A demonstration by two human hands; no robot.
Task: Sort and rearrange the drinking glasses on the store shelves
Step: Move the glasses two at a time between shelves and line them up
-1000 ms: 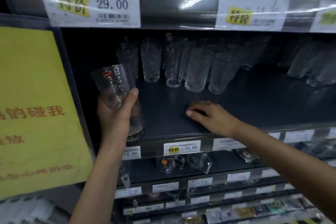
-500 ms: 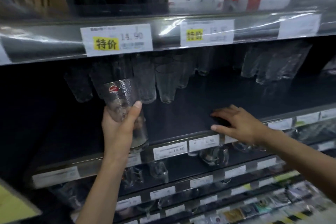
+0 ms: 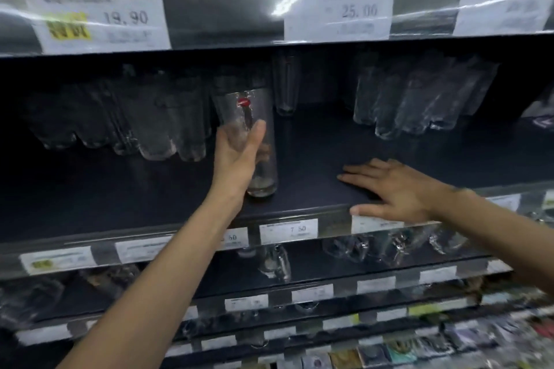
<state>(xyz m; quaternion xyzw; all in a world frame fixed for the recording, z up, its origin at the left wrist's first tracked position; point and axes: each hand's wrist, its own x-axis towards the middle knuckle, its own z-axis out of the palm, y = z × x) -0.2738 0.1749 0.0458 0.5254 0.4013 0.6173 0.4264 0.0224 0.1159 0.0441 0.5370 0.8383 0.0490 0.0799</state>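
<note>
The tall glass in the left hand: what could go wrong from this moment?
1. The glass is tall and narrow, and the left hand grips it only around the middle. If it is released before its base sits flat on the shelf, it may tip over.
2. The row of glasses stands close on its left, so pushing it further back could knock against them.

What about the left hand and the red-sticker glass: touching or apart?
Touching. The head view shows the left hand wrapped round the glass, thumb pressed on its front.
</note>
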